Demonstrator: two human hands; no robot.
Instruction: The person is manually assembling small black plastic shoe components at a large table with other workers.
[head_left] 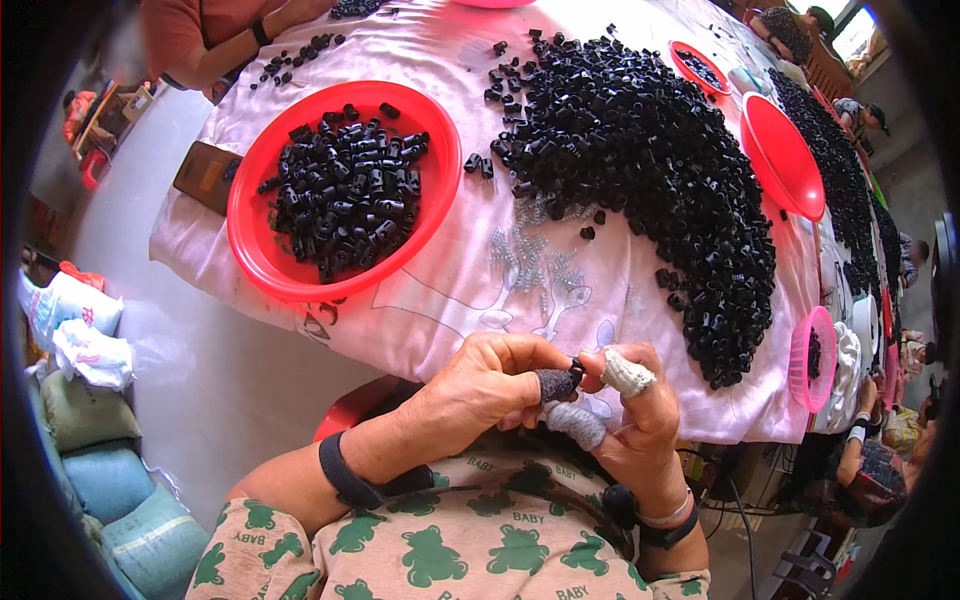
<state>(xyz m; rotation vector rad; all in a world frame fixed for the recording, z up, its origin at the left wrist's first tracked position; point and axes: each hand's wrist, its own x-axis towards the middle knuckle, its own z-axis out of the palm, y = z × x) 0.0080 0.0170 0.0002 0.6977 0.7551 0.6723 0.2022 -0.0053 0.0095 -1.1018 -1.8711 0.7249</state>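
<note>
Both hands, left hand [480, 385] and right hand [640, 410], pinch one small black part [577, 368] near the table [440, 310] edge, apparently mid-assembly; next calls for steady pressing.

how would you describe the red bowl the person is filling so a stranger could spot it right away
Start at the table draped in a pale pink cloth and look at its left part, left of the big loose heap of black plastic parts. The large round red bowl there lies flat and holds a pile of the same black parts, unlike the empty red bowl tilted against the heap's right side.
</note>
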